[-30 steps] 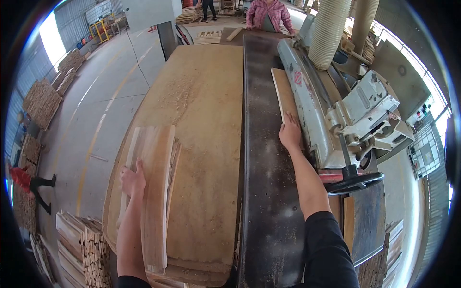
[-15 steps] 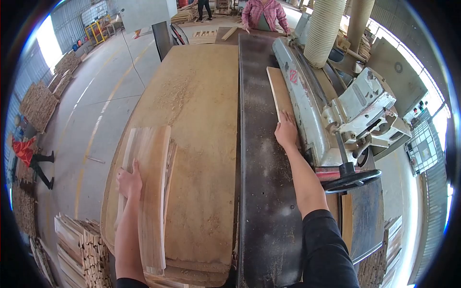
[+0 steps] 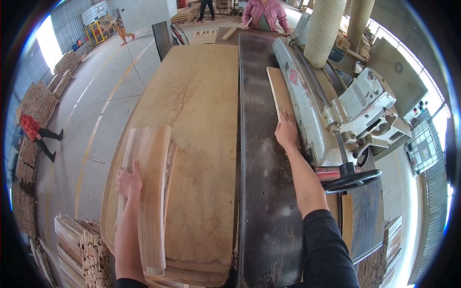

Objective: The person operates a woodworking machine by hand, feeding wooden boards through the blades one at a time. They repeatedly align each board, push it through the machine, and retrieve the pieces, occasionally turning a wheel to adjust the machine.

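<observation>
Tan wooden counter (image 3: pixel 204 201), biggest thing, runs along the left side of the long dark metal counter (image 3: pixel 269 230), which is the reference for everything here. Chipped white cast-metal machine (image 3: pixel 307 103) sits over the dark counter's right side; ribbed cream hose (image 3: pixel 326 33) rises from it, near the dark counter's far end. Person in a pink plaid shirt (image 3: pixel 259 14) stands beyond that far end; person in a red top (image 3: pixel 30 126) far off left of the dark counter, on the floor. Pile of rough wood boards (image 3: pixel 93 245) on the floor, well left of the dark counter's near end.

Small stack of light brown planed boards (image 3: pixel 154 192) lies on the tan counter, left of the dark counter and apart from it. Single flat light wood board (image 3: pixel 278 89) lies on the dark counter, lengthwise, just beside the machine's base. Black handwheel (image 3: pixel 353 181) sticks out right of the dark counter, below the machine.

Left hand (image 3: pixel 129 183), left of the dark counter: on the stack's left part, thumb up, fingers bent; pinching or only resting, cannot tell. Right hand (image 3: pixel 287 130), over the dark counter: on the single board's near part, fingers spread forward. Fine wood shavings (image 3: pixel 177 98) scattered left of the dark counter.
</observation>
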`<control>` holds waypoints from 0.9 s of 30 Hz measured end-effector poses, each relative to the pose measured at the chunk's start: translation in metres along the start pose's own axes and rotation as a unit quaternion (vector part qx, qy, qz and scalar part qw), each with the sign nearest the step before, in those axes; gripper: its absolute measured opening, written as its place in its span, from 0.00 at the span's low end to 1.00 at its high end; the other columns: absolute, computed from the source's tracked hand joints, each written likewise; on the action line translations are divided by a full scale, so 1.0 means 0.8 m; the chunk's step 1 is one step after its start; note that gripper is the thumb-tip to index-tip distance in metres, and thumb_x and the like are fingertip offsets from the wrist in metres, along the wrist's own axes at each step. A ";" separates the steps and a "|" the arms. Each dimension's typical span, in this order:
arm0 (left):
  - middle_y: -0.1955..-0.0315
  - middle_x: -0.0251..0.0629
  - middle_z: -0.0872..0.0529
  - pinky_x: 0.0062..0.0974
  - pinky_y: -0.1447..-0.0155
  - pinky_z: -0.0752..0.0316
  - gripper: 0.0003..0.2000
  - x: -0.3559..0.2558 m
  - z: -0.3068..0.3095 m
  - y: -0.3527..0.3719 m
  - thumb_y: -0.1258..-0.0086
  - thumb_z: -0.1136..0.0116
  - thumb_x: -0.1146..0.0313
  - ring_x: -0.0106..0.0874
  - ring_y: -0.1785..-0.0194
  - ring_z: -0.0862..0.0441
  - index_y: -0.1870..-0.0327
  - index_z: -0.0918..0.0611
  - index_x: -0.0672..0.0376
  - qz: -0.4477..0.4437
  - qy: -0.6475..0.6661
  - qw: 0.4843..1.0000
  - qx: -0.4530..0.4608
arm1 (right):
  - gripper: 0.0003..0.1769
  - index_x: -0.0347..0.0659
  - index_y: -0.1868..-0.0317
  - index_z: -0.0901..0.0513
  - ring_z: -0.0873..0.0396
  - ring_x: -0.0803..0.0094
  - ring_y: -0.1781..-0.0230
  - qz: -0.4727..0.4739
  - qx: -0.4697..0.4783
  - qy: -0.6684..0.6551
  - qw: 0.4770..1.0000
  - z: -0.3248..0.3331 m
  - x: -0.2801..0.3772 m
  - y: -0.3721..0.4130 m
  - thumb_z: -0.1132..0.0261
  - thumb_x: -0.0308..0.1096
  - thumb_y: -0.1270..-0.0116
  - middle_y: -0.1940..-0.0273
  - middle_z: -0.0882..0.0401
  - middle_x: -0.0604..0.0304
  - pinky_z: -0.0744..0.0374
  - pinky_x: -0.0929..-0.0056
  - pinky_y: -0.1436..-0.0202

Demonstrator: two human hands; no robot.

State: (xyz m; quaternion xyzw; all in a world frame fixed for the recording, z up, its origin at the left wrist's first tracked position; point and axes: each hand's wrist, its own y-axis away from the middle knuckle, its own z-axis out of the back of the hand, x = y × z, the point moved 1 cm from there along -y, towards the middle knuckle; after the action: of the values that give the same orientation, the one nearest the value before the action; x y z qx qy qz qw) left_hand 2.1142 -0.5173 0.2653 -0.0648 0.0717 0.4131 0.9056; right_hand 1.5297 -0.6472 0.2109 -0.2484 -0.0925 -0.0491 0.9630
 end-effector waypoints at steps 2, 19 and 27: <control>0.32 0.48 0.18 0.58 0.28 0.32 0.46 0.000 -0.002 0.000 0.25 0.55 0.23 0.46 0.27 0.22 0.25 0.26 0.60 -0.001 0.004 1.000 -0.004 | 0.29 0.38 0.24 0.27 0.32 0.52 0.20 0.000 -0.003 -0.001 1.000 -0.002 0.000 0.000 0.40 0.27 0.25 0.22 0.28 0.48 0.34 0.57 0.16; 0.31 0.50 0.19 0.59 0.27 0.33 0.46 0.000 -0.002 -0.002 0.25 0.53 0.25 0.47 0.26 0.24 0.25 0.27 0.62 0.001 0.008 1.000 0.006 | 0.30 0.38 0.24 0.28 0.31 0.50 0.21 -0.004 0.000 -0.009 1.000 -0.006 -0.007 -0.002 0.39 0.28 0.25 0.21 0.29 0.47 0.32 0.56 0.17; 0.32 0.49 0.18 0.57 0.24 0.35 0.45 -0.002 0.000 0.001 0.26 0.49 0.27 0.48 0.26 0.23 0.26 0.25 0.63 0.008 0.020 1.000 0.016 | 0.30 0.36 0.25 0.28 0.30 0.43 0.24 -0.039 0.019 -0.046 0.998 -0.002 -0.002 -0.002 0.39 0.24 0.28 0.27 0.26 0.39 0.30 0.50 0.20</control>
State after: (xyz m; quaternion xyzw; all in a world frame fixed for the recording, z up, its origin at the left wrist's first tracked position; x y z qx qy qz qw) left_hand 2.1125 -0.5174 0.2658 -0.0581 0.0971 0.4181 0.9013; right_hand 1.5282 -0.6488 0.2101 -0.2281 -0.1476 -0.0728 0.9596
